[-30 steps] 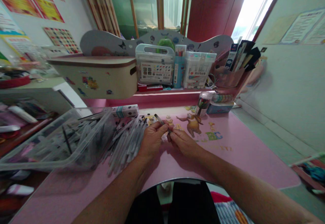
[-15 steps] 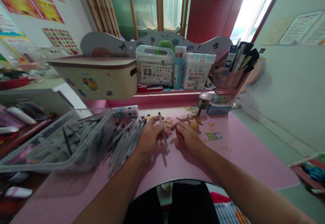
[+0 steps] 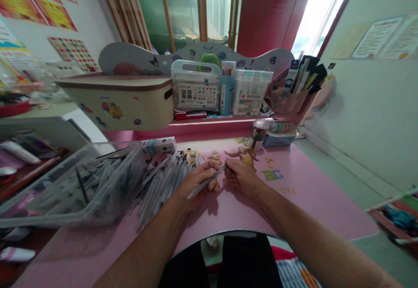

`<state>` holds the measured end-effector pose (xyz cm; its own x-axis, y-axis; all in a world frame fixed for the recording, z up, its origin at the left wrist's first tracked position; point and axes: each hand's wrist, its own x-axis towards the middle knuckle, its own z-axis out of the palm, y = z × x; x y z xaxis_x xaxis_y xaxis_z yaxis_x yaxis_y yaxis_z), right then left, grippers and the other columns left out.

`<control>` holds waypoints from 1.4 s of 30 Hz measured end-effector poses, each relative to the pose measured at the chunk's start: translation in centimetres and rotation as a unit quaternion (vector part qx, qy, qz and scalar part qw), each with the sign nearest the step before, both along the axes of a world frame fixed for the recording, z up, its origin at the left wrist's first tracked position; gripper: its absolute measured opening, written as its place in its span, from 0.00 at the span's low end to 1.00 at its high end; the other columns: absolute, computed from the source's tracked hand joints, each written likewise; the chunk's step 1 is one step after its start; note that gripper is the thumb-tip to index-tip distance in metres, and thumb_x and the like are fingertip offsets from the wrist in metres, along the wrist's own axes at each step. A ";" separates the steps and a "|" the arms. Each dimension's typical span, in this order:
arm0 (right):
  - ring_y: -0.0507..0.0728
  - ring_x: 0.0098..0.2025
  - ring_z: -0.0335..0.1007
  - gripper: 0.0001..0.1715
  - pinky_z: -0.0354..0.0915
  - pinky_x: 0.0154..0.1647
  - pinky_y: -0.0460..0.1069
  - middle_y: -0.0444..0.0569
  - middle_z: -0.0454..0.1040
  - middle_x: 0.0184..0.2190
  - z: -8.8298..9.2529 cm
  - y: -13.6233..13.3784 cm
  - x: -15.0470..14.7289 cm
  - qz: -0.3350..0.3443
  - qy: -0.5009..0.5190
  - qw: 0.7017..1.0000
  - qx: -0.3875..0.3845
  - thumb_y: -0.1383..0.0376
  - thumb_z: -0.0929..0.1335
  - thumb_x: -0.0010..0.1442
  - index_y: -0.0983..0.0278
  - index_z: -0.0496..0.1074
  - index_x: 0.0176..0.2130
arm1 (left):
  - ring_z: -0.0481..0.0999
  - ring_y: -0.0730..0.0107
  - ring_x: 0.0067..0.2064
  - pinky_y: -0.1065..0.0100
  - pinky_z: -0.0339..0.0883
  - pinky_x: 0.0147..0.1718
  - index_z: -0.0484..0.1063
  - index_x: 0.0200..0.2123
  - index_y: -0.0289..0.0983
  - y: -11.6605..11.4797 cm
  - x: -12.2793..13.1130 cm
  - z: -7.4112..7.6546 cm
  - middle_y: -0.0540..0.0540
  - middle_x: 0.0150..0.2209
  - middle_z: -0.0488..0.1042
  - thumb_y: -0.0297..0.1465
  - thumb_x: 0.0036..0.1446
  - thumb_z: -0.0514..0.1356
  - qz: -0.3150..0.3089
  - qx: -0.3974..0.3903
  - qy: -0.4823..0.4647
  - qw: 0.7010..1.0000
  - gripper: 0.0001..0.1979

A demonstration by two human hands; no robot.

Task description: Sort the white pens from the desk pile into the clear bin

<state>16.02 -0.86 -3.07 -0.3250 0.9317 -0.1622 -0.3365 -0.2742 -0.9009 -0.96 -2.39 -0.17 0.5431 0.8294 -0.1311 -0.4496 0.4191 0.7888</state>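
A slim clear pen [image 3: 205, 182] lies slantwise across my left hand [image 3: 200, 181], whose thumb and fingers are closed around it. Its upper end reaches the fingertips of my right hand [image 3: 240, 174], which pinch it there; whether a cap is on that end is hidden. Left of my hands, a loose pile of similar clear pens [image 3: 161, 188] lies on the pink desk [image 3: 248, 216]. Beside the pile stands a clear plastic bin [image 3: 94, 211] holding many more pens.
A small white-and-teal box [image 3: 158, 145] lies behind the pile. Toward the back right stand a clear jar [image 3: 259, 135] and a blue box [image 3: 280, 139]. On the shelf sit a lidded cream bin [image 3: 130, 109], marker cases [image 3: 196, 89] and a pink holder [image 3: 289, 100].
The pen has turned from near upright to a slant, with its upper end now at my right fingertips. My right hand has closed on that end.
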 end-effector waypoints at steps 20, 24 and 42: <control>0.43 0.14 0.39 0.24 0.40 0.11 0.39 0.32 0.52 0.14 0.8 -0.4 -0.6 -0.062 0.020 0.998 -0.008 0.52 0.73 0.52 0.62 0.59 0.25 | 0.81 0.65 0.33 0.71 0.73 0.22 0.77 0.42 0.36 0.3 0.3 -0.4 0.39 0.41 0.81 0.39 0.55 0.65 0.183 0.000 0.119 0.976 0.15; 0.44 0.14 0.39 0.17 0.39 0.11 0.39 0.30 0.52 0.15 1.2 -0.7 -0.5 -0.032 0.055 0.998 0.006 0.61 0.74 0.48 0.60 0.63 0.33 | 0.81 0.66 0.31 0.73 0.71 0.20 0.76 0.40 0.35 0.4 0.2 -0.3 0.40 0.37 0.82 0.38 0.57 0.64 0.196 -0.021 0.115 0.974 0.13; 0.44 0.14 0.48 0.20 0.42 0.12 0.41 0.37 0.60 0.17 0.8 -0.9 -1.0 -0.081 -0.058 0.995 0.018 0.51 0.70 0.54 0.63 0.64 0.27 | 0.81 0.70 0.29 0.73 0.74 0.26 0.75 0.36 0.33 0.7 0.2 -0.6 0.41 0.33 0.82 0.32 0.59 0.63 0.220 -0.008 0.105 0.970 0.07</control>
